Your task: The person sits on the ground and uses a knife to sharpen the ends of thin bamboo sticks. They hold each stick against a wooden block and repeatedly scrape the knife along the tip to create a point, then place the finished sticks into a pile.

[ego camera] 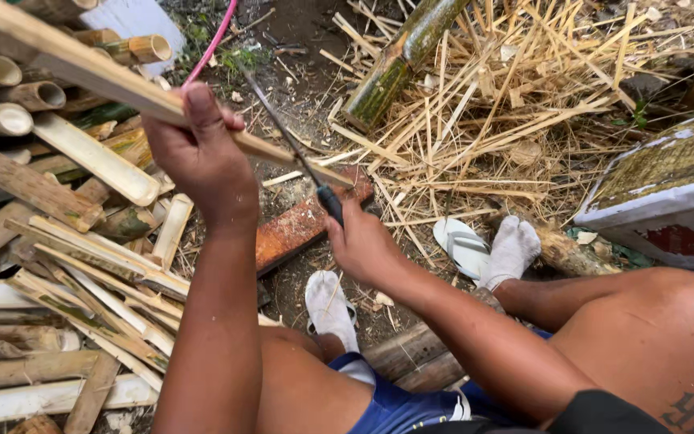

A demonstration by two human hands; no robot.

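My left hand [198,153] grips a long split bamboo strip [82,68] that slants from the upper left down to a reddish wooden block [299,225]. My right hand [359,241] holds the dark handle of a long knife [291,145], whose thin blade points up and away and crosses the strip near its lower end. Both my feet in white socks [512,249] rest on the ground below the block.
A pile of cut bamboo tubes and split slats [82,265] lies at the left. Straw-like shavings [483,104] and a green bamboo pole [399,60] cover the ground ahead. A white sandal [459,245] lies by my foot. A mossy block [668,185] stands at the right.
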